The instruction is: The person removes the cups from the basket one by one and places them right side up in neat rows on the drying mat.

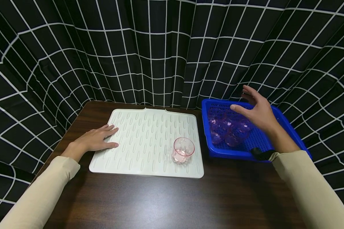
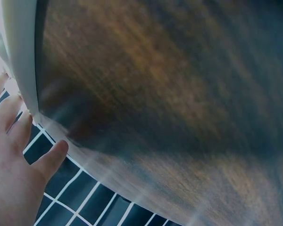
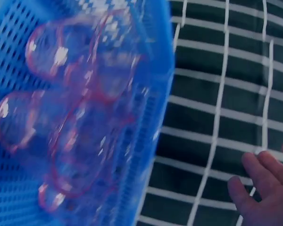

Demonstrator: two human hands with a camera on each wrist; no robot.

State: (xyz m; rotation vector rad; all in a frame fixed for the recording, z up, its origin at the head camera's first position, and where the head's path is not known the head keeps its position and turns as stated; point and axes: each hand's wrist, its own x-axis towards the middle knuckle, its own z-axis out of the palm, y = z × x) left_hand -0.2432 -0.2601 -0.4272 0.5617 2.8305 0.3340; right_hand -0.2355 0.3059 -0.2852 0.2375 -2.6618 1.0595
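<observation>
A clear pink-tinted cup (image 1: 180, 156) stands upright on the right part of a white ridged drying mat (image 1: 143, 143). My left hand (image 1: 96, 139) rests with spread fingers on the mat's left edge; the left wrist view shows the same hand (image 2: 19, 160) at its far left. Over the blue basket (image 1: 246, 153) hovers my right hand (image 1: 259, 111), thumb apart from the fingers and nothing held. Several clear pink cups (image 1: 230, 130) lie jumbled in the basket. The right wrist view shows these cups (image 3: 80, 136) blurred, with the right hand (image 3: 269, 188) apart from them.
The mat and basket sit on a dark wooden table (image 1: 149, 200). Behind and around it hangs a black curtain (image 1: 160, 57) with a white grid. A dark strap (image 1: 261, 154) is at the right wrist, near the basket's front rim.
</observation>
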